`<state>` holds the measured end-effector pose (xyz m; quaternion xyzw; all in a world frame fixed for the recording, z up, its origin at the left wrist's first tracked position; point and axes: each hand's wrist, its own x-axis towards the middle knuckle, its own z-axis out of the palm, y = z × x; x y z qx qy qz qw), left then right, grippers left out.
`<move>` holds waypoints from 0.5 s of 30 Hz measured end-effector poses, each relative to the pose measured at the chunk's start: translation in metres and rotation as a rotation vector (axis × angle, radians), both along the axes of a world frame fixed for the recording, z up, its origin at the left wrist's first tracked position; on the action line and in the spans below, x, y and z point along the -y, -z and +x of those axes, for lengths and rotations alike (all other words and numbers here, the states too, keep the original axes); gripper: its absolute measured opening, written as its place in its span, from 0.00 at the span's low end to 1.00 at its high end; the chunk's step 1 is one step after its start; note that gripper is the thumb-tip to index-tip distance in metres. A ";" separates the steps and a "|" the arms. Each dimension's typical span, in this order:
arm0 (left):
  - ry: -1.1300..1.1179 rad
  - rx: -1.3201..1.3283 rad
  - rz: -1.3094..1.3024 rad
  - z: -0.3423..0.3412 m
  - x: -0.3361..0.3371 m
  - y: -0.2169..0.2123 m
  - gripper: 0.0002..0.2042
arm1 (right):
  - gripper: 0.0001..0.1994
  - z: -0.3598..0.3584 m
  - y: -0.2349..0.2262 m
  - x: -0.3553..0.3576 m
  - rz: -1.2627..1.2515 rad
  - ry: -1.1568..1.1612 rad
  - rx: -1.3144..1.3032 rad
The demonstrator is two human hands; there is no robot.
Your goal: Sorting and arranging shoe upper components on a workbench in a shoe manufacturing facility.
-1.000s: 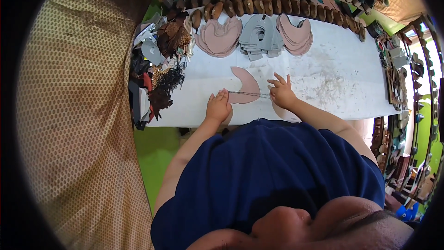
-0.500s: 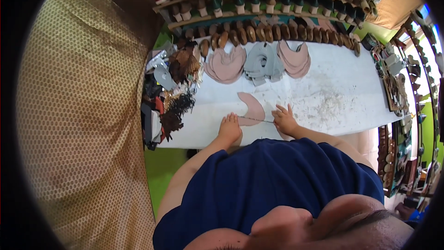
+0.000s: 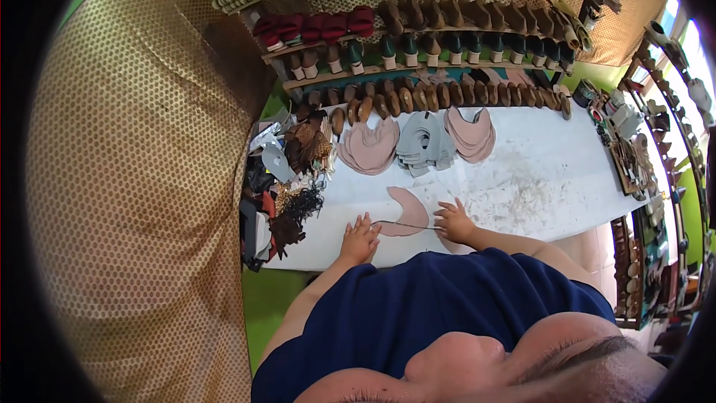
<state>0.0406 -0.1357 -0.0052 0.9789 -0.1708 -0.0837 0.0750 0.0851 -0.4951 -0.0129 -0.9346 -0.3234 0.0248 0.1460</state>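
A curved pink leather-like piece [image 3: 412,209] lies flat on the white-covered table close in front of me. Across its lower part runs a thin dark strip [image 3: 403,225], bowed slightly upward, which stretches between my two hands. My left hand [image 3: 359,239] rests at the strip's left end with fingers spread, at the piece's left tip. At the other end, my right hand [image 3: 456,223] has its fingers apart, just right of the piece. Whether either hand pinches the strip's end is too small to tell.
Stacks of pink pieces [image 3: 371,148] and grey pieces [image 3: 425,145] lie farther back. Dark scraps and cords [image 3: 296,201] heap at the table's left. Wooden shoe lasts [image 3: 447,95] line the back, below shelves of shoes [image 3: 477,43]. Tools and parts [image 3: 626,157] crowd the right edge.
The view has tipped up, showing more of the upper shelf. The strip, nearly straight before, now bows upward. The fingers of my left hand have spread.
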 end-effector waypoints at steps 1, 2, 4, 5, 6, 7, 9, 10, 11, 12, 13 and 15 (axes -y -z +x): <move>0.054 0.014 0.018 0.002 -0.001 -0.001 0.25 | 0.07 0.003 0.002 -0.007 0.061 -0.085 0.030; 0.058 0.008 0.019 0.006 0.000 0.003 0.25 | 0.08 0.005 0.003 -0.015 0.123 -0.169 0.059; 0.075 0.111 0.023 0.010 0.003 0.015 0.16 | 0.09 0.007 -0.001 -0.034 0.108 -0.196 0.038; 0.070 0.103 0.023 0.011 0.003 0.018 0.16 | 0.09 0.008 -0.004 -0.043 0.059 -0.220 0.025; 0.089 0.133 0.006 0.019 0.003 0.016 0.14 | 0.09 0.009 -0.005 -0.048 0.011 -0.238 0.015; 0.108 0.162 -0.012 0.024 0.003 0.014 0.13 | 0.09 0.008 0.000 -0.050 0.013 -0.237 0.011; 0.147 0.195 -0.028 0.027 0.005 0.014 0.12 | 0.07 0.004 0.014 -0.055 0.031 -0.228 0.009; 0.185 0.233 -0.044 0.027 0.004 0.014 0.11 | 0.07 0.004 0.021 -0.057 0.031 -0.228 0.005; 0.185 0.229 -0.045 0.029 0.002 0.014 0.11 | 0.06 0.005 0.027 -0.058 0.072 -0.218 0.059; 0.210 0.233 -0.036 0.032 0.002 0.014 0.11 | 0.05 0.004 0.028 -0.059 0.111 -0.207 0.112; 0.236 0.237 -0.028 0.032 0.002 0.013 0.11 | 0.05 0.002 0.029 -0.060 0.109 -0.206 0.108; 0.257 0.240 -0.028 0.031 0.002 0.014 0.12 | 0.04 -0.003 0.027 -0.062 0.148 -0.160 0.100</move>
